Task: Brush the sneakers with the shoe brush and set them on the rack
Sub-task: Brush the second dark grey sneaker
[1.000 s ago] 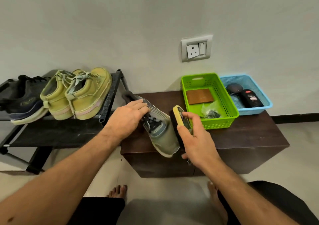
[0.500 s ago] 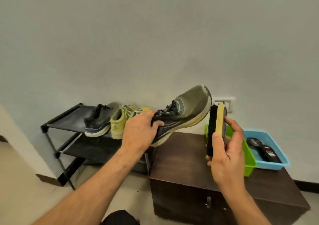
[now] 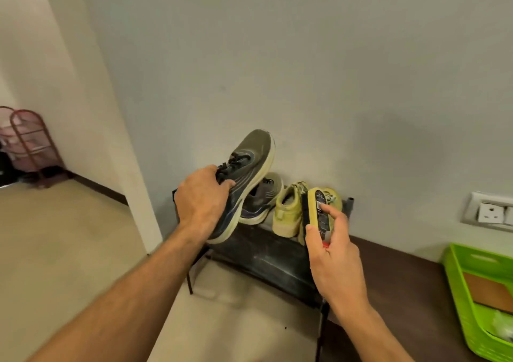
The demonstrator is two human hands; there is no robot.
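Grey wall behind black shoe rack (image 3: 266, 253); left hand (image 3: 202, 197) grips grey sneaker (image 3: 244, 178) aloft above rack, toe upward; right hand (image 3: 333, 247) clasps upright shoe brush (image 3: 316, 211) beside yellow sneakers (image 3: 288, 211).

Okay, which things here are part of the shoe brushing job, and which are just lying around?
Job:
grey sneaker in left hand
shoe brush in right hand
shoe rack
second grey sneaker

Lying about:
yellow-green shoes
green basket
wall socket
red wire stand
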